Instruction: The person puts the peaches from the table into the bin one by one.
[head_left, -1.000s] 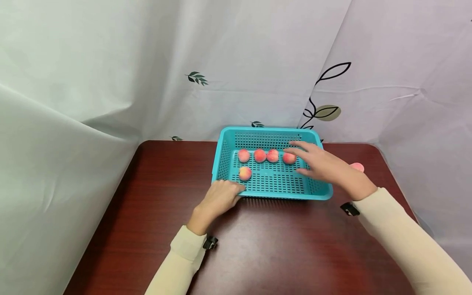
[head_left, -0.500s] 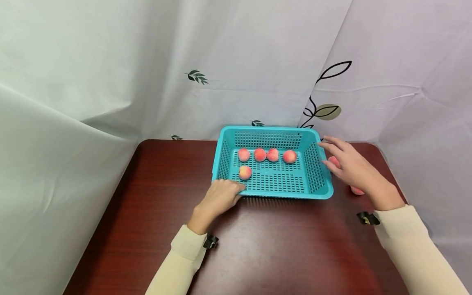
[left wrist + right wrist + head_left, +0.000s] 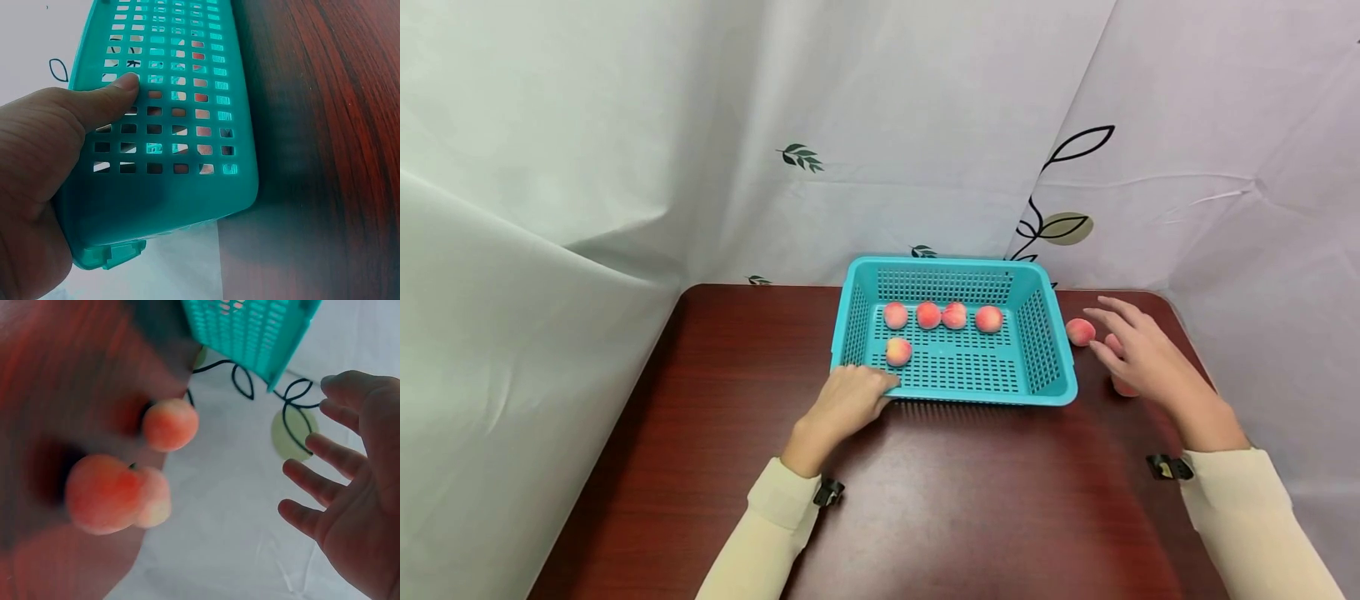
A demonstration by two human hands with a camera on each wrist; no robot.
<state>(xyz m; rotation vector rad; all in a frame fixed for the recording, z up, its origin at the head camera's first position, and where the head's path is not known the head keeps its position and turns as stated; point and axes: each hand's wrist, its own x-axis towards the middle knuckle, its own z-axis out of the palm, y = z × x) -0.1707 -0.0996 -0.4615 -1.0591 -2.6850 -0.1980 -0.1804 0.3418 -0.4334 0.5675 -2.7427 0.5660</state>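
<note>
A turquoise plastic basket with slotted walls stands at the back of the table. Several peaches lie in it: a row including the rightmost peach along the back, and a yellower peach in front. My left hand grips the near rim at the left corner, its thumb against the outer wall. To the right of the basket, my right hand hovers with fingers spread and nothing held. Beside it are three loose peaches: one uncovered peach, and two partly hidden behind the hand, including the nearer peach.
The dark red wooden table reaches the leaf-printed white curtain behind the basket. More white cloth hangs along the right side. A black strap sits at the right cuff.
My right hand has moved from over the basket to the right, above the loose peaches, bringing the rightmost peach in the basket into full view. My left hand and the basket have stayed put.
</note>
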